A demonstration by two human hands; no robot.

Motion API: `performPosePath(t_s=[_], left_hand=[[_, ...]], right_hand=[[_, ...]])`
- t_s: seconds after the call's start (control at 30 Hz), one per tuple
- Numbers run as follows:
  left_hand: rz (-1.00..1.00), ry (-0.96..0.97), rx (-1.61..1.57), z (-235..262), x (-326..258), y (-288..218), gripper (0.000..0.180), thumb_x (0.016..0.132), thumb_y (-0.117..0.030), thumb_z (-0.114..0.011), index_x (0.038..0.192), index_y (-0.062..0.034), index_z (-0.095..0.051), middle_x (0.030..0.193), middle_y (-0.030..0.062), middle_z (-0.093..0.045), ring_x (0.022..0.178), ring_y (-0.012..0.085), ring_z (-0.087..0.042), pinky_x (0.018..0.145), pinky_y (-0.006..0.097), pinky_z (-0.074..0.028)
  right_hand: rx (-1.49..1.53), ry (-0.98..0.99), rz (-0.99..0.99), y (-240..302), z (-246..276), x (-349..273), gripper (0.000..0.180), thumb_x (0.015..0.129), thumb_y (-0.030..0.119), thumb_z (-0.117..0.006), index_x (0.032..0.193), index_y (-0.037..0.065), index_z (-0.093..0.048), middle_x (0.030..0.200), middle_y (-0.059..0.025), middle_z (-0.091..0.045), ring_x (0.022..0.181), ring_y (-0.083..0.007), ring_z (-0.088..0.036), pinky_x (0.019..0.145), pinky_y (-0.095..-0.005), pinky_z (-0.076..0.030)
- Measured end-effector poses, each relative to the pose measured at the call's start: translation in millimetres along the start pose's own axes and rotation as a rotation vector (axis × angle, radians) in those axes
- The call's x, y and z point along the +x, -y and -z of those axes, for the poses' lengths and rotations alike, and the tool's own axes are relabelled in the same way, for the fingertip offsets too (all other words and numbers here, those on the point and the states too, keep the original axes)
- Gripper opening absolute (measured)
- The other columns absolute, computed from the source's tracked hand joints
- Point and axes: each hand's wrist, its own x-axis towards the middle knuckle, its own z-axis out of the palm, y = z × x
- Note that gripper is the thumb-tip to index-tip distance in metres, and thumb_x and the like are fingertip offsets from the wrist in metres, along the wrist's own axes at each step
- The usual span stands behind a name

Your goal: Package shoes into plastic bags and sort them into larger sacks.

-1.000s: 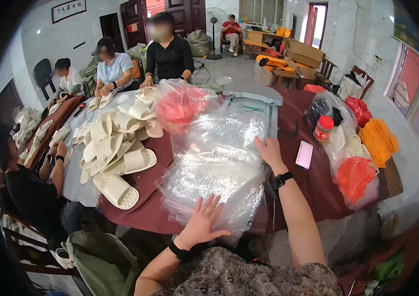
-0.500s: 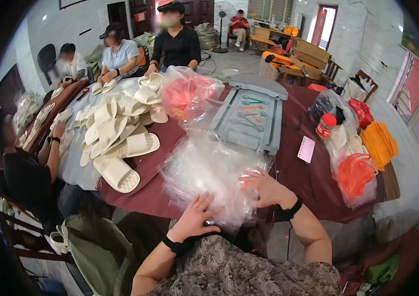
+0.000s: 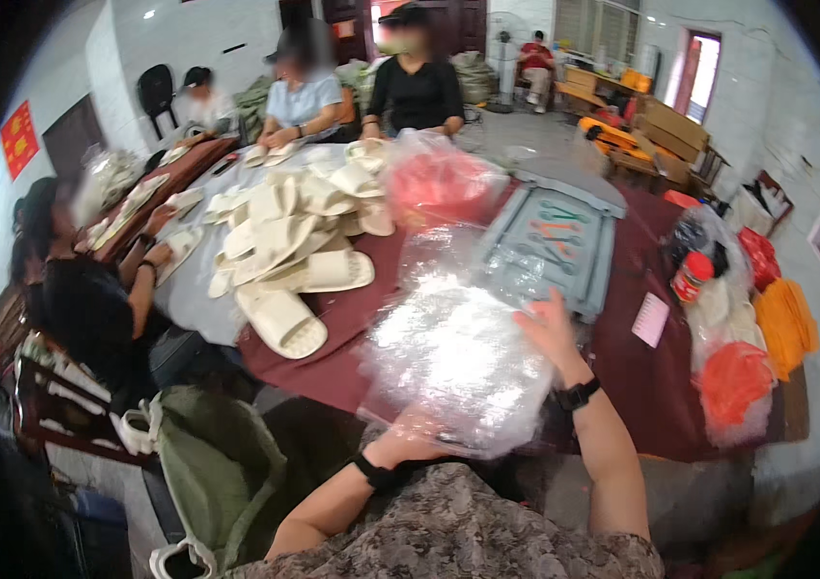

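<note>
A stack of clear plastic bags lies before me, flatter and shinier than a loose heap, with strong glare on it. My left hand is at its near edge, closed on the film; the fingers are partly covered by plastic and blurred. Along the right edge, my right hand rests against the bags with its fingers apart. Behind the stack, some clear film reaches toward a grey plastic board with green and orange shapes on it.
Cream slippers are piled at left on the maroon-covered table. Beyond is a bag of pink-red plastic. At right are a pink notepad, a red-lidded jar and orange bags. Co-workers sit along the left; a green sack stands below.
The crumpled bags are now flatter and squarer. My left hand has moved from on top to the near edge, and my right hand to the right edge. The view has shifted left.
</note>
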Motion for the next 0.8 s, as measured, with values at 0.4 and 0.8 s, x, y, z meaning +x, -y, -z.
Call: performPosePath(t_s=[0.4, 0.8], left_hand=[[-0.138, 0.001, 0.118, 34.9, -44.8, -0.4, 0.051, 0.08, -0.025, -0.069, 0.126, -0.0107, -0.053, 0.12, 0.0183, -0.053, 0.113, 0.0371, -0.049, 0.094, 0.044, -0.042], [0.435, -0.483, 0.23, 199.3, -88.6, 56.2, 0.023, 0.078, -0.024, -0.069, 0.088, -0.003, -0.067, 0.09, 0.014, -0.066, 0.085, 0.0317, -0.062, 0.075, 0.038, -0.05]], right_hand=[[-0.532, -0.042, 0.799, 59.2, 15.0, -60.2, 0.015, 0.065, 0.012, -0.073, 0.077, 0.012, -0.064, 0.113, -0.0093, -0.06, 0.121, -0.0325, -0.047, 0.103, -0.0511, -0.031], [0.701, -0.082, -0.178, -17.9, 9.6, 20.4, 0.046, 0.087, 0.025, -0.062, 0.125, 0.003, -0.048, 0.12, -0.0092, -0.052, 0.104, -0.0184, -0.055, 0.088, -0.0324, -0.042]])
